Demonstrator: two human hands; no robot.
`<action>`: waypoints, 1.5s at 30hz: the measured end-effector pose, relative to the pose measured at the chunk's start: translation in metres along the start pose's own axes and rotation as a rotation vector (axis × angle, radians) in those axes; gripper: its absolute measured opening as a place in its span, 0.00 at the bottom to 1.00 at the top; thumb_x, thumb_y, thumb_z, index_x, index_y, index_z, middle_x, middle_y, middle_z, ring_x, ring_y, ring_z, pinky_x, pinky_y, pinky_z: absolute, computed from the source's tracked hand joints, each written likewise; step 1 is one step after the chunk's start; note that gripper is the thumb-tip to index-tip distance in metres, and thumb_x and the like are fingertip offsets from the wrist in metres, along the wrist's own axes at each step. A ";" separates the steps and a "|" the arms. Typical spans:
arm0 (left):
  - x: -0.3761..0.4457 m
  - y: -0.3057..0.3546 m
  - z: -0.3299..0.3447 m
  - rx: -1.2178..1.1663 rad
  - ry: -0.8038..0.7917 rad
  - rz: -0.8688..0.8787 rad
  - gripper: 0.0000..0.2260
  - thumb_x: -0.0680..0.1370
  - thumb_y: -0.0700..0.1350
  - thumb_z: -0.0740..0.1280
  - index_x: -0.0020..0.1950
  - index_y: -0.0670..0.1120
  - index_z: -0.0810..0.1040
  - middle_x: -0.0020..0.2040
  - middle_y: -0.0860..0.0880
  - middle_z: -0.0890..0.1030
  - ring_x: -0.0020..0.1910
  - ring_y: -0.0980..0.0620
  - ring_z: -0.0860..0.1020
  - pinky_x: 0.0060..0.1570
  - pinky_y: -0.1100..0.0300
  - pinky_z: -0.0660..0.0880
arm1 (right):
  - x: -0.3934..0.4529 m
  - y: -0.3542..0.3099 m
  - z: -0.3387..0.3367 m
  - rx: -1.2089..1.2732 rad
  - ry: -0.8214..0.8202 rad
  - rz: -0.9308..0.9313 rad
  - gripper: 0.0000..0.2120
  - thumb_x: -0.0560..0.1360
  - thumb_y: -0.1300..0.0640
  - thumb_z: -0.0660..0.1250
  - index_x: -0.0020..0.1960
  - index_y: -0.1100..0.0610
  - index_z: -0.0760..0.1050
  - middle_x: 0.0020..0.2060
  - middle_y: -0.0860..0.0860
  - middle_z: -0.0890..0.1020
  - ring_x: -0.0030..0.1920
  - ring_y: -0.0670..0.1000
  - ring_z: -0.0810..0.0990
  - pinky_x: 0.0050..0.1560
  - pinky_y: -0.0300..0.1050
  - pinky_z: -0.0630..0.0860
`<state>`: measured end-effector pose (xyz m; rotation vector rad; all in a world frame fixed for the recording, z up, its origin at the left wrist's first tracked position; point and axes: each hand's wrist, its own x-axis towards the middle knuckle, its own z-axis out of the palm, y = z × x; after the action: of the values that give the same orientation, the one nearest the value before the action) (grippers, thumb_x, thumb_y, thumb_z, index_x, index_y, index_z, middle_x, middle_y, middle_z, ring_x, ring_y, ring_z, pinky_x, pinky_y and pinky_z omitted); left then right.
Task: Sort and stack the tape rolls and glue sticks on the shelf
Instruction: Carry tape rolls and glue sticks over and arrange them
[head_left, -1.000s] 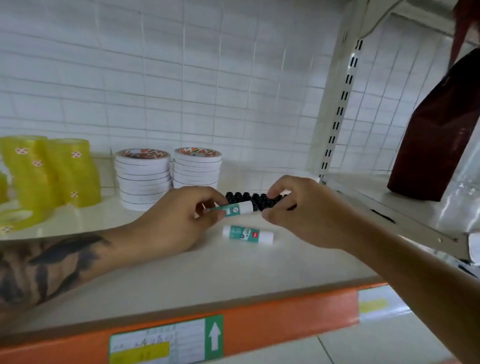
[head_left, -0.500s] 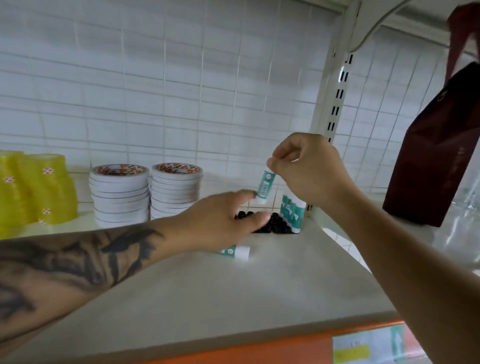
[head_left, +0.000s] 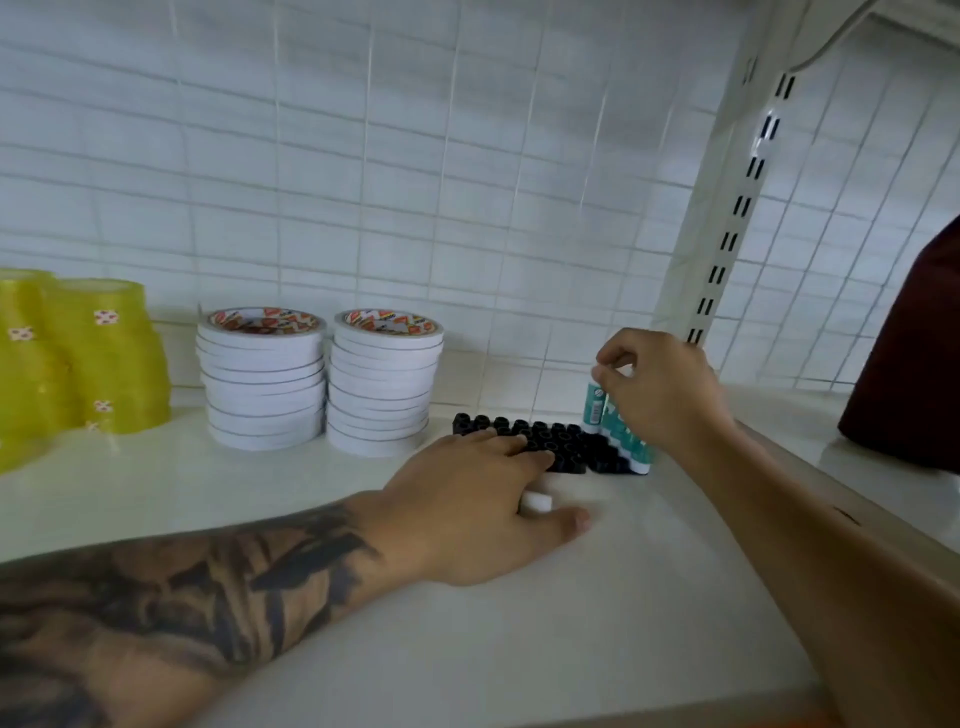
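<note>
A black holder tray (head_left: 563, 441) with round sockets lies on the white shelf (head_left: 571, 623). Several teal-and-white glue sticks (head_left: 631, 449) stand upright at its right end. My right hand (head_left: 657, 389) pinches the top of an upright glue stick (head_left: 594, 408) at the tray's back right. My left hand (head_left: 478, 499) lies flat, fingers straight and touching the tray's front. Under it lies a loose glue stick (head_left: 535, 501), only its white end showing. Two stacks of white tape rolls (head_left: 265, 379) (head_left: 384, 384) stand to the left.
Stacks of yellow tape rolls (head_left: 78, 364) stand at the far left. A white slotted upright (head_left: 727, 218) rises behind my right hand. A dark red bag (head_left: 914, 353) stands on the neighbouring shelf at the right. A white wire grid backs the shelf.
My right hand has lowered the glue stick from mid-air down to the tray's back right. My left hand has slid forward over the loose glue stick, fingers reaching the tray.
</note>
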<state>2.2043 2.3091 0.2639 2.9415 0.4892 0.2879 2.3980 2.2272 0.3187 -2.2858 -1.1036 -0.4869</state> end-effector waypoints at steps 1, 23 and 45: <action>0.000 0.000 0.000 0.002 0.002 0.001 0.36 0.78 0.73 0.51 0.81 0.56 0.61 0.80 0.53 0.63 0.80 0.51 0.58 0.78 0.53 0.58 | 0.000 0.001 0.001 0.004 0.001 0.003 0.05 0.79 0.49 0.68 0.55 0.46 0.80 0.51 0.43 0.84 0.55 0.52 0.80 0.60 0.53 0.77; -0.001 0.000 0.003 0.062 -0.014 0.004 0.34 0.79 0.72 0.51 0.82 0.57 0.59 0.80 0.56 0.62 0.80 0.53 0.58 0.78 0.53 0.54 | -0.002 0.002 0.013 -0.301 -0.072 -0.033 0.17 0.80 0.53 0.60 0.67 0.51 0.75 0.53 0.52 0.83 0.61 0.56 0.74 0.65 0.55 0.64; -0.007 -0.044 -0.038 -0.118 0.037 0.104 0.06 0.77 0.52 0.74 0.54 0.59 0.83 0.48 0.60 0.83 0.51 0.62 0.80 0.58 0.58 0.77 | -0.072 -0.034 -0.045 0.208 -0.306 -0.142 0.06 0.76 0.41 0.69 0.49 0.42 0.78 0.42 0.37 0.85 0.37 0.39 0.82 0.36 0.39 0.77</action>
<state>2.1762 2.3525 0.2923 2.8559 0.3122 0.3710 2.3241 2.1735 0.3261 -2.1532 -1.4005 -0.0676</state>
